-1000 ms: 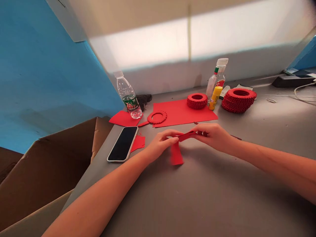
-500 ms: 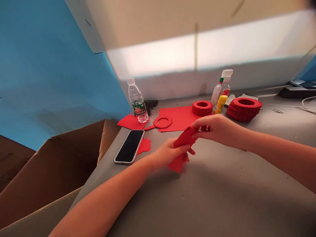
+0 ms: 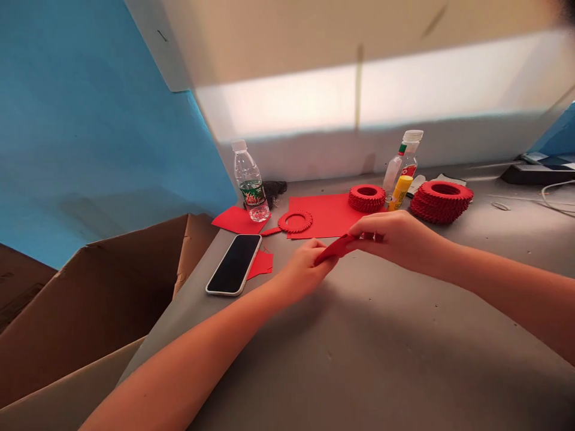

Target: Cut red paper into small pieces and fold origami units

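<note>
Between my hands, above the grey table, is a folded piece of red paper [image 3: 334, 249], seen nearly edge-on. My left hand [image 3: 309, 263] grips its left end, thumb on the near side. My right hand [image 3: 386, 234] pinches the other end between thumb and fingers. Just behind them lie a flat red sheet [image 3: 323, 209] and a toothed red paper ring [image 3: 295, 222]. Farther back stand a small stack of toothed red rings [image 3: 367, 198] and a larger stack [image 3: 441, 202].
A phone [image 3: 234, 264] lies at the left over a red paper scrap [image 3: 261, 263]. A water bottle [image 3: 250, 188] stands behind it. A yellow glue stick [image 3: 399, 193] and clear bottles [image 3: 409, 157] are at the back. An open cardboard box [image 3: 135, 281] adjoins the table's left edge.
The red paper has been tilted from hanging downward to lying nearly edge-on, and its lower part no longer shows. My left hand has turned with it; my right hand still pinches its end.
</note>
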